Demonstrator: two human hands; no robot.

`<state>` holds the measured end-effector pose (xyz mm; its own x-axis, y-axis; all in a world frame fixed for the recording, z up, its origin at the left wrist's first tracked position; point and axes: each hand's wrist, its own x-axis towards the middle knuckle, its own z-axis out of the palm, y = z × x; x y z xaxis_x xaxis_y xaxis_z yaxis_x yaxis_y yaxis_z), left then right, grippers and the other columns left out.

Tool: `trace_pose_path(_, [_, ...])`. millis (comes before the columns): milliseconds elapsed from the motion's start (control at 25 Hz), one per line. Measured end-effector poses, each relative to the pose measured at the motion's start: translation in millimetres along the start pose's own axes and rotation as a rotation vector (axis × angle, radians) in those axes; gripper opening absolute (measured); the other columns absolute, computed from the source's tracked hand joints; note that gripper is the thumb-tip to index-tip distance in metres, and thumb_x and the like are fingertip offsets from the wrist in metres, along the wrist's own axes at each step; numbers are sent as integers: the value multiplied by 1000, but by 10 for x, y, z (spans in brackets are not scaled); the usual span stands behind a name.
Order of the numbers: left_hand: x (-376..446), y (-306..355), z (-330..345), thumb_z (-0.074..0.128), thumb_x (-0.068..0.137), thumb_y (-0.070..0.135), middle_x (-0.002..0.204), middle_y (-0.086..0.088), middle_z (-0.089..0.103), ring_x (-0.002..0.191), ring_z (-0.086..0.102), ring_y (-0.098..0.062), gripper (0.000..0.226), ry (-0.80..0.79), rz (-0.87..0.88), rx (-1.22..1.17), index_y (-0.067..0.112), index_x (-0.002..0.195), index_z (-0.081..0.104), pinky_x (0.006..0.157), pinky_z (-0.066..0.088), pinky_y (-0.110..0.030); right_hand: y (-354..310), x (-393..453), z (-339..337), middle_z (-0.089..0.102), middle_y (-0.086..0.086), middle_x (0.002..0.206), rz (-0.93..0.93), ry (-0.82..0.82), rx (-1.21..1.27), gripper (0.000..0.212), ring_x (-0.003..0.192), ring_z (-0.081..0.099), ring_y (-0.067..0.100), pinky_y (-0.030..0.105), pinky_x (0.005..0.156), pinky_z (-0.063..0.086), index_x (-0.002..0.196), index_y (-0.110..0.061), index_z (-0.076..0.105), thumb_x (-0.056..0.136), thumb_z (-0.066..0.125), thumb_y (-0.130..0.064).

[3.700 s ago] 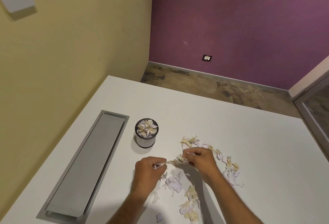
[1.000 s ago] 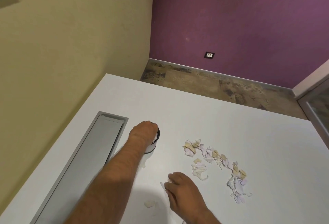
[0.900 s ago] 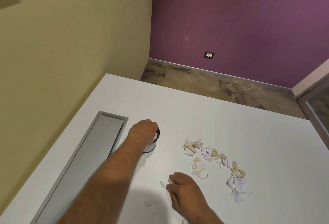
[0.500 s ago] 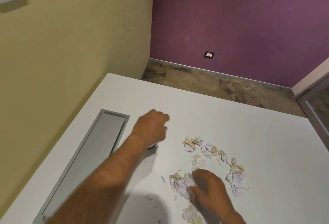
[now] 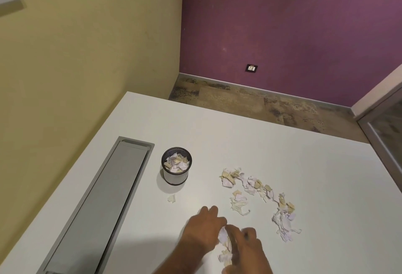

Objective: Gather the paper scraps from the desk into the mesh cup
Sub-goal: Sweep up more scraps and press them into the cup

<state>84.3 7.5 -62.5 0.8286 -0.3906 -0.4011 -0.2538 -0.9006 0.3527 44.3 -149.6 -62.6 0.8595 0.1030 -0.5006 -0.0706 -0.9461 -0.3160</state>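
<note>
Paper scraps [image 5: 257,186]: torn, near weightless, limp, apt to flutter; best herded into a heap and pinched from both sides. Left hand [image 5: 203,230] and right hand [image 5: 245,245], fingers loosely curved, cup a small pile [image 5: 224,243] between them at 6 o'clock on the tabletop [image 5: 282,154]; firm grip not confirmable. Mesh cup [image 5: 176,166], part-filled, sits at 10 o'clock from the hands, with bare surface between. One stray scrap [image 5: 171,198] lies near its base. Near edge out of view.

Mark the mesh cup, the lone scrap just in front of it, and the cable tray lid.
mesh cup [image 5: 175,177]: head view, front of its wall.
lone scrap [image 5: 171,198]: head view, its middle.
cable tray lid [image 5: 102,204]: head view, middle of the grey panel.
</note>
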Motion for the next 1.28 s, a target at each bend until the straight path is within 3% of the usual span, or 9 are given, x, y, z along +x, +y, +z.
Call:
trace_pose_path(120, [-7,-56,44,54,94,21,118,-9,53,111,53,-30,22,74,-39,-77,15,112,64,86,47,-40,-22,87,-13,45,-6,108,-55,59,114,48,90,60,11,19,82,49,111,-39,61,68,72,-22])
trace_pose_path(280, [-89,-195,40,59,91,36,109,-6,66,102,61,-26,26,186,-128,-283,16,102,71,82,45,-28,-26,162,-61,65,-12,96,-61,181,162,16,86,63,5,10,76,41,90,-31,74,78,73,-22])
trace_pose_path(400, [-211,-273,32,58,82,28,103,4,72,95,64,-16,23,314,-180,-420,22,97,75,79,45,-22,-4,190,-164,70,-12,69,1,222,363,20,61,61,-2,4,60,40,68,-34,74,69,83,-16])
trace_pose_path(520, [-337,-319,-72,64,73,24,86,9,76,80,67,-6,19,447,-219,-666,24,84,78,73,51,-20,-51,183,-375,70,-8,54,59,218,643,24,46,61,5,10,54,47,62,-28,76,64,89,-7])
trace_pose_path(680, [-428,-365,-464,82,69,13,73,18,75,66,67,0,19,672,-298,-984,31,74,79,64,57,-22,-358,312,-780,78,8,79,30,142,1002,19,69,72,23,33,67,59,81,-14,80,67,86,-3])
trace_pose_path(840, [-365,-578,-1010,83,68,12,70,19,74,60,65,1,24,834,-324,-1025,34,76,78,57,50,-14,-922,634,-1104,77,15,82,-93,141,1182,19,73,71,25,39,75,59,81,-9,79,67,83,2])
trace_pose_path(960, [-259,-797,-1320,83,68,15,65,12,73,62,67,-3,13,845,-424,-843,24,77,80,59,50,-14,-1383,925,-1215,77,7,76,-205,191,1110,17,68,70,18,32,70,60,78,-12,79,67,84,1])
trace_pose_path(1160, [-64,-1030,-1441,74,74,14,77,-5,73,75,67,-24,9,631,-550,-556,20,78,78,66,56,-28,-1828,1269,-1154,75,-5,74,-268,261,681,15,61,67,3,13,52,50,75,-19,77,65,83,-10])
trace_pose_path(1280, [-14,-1081,-1435,73,71,10,78,-5,72,72,67,-24,9,626,-583,-528,19,75,75,65,58,-29,-1910,1335,-1111,76,-3,85,-296,227,423,19,72,67,11,18,60,49,85,-20,77,67,77,-12])
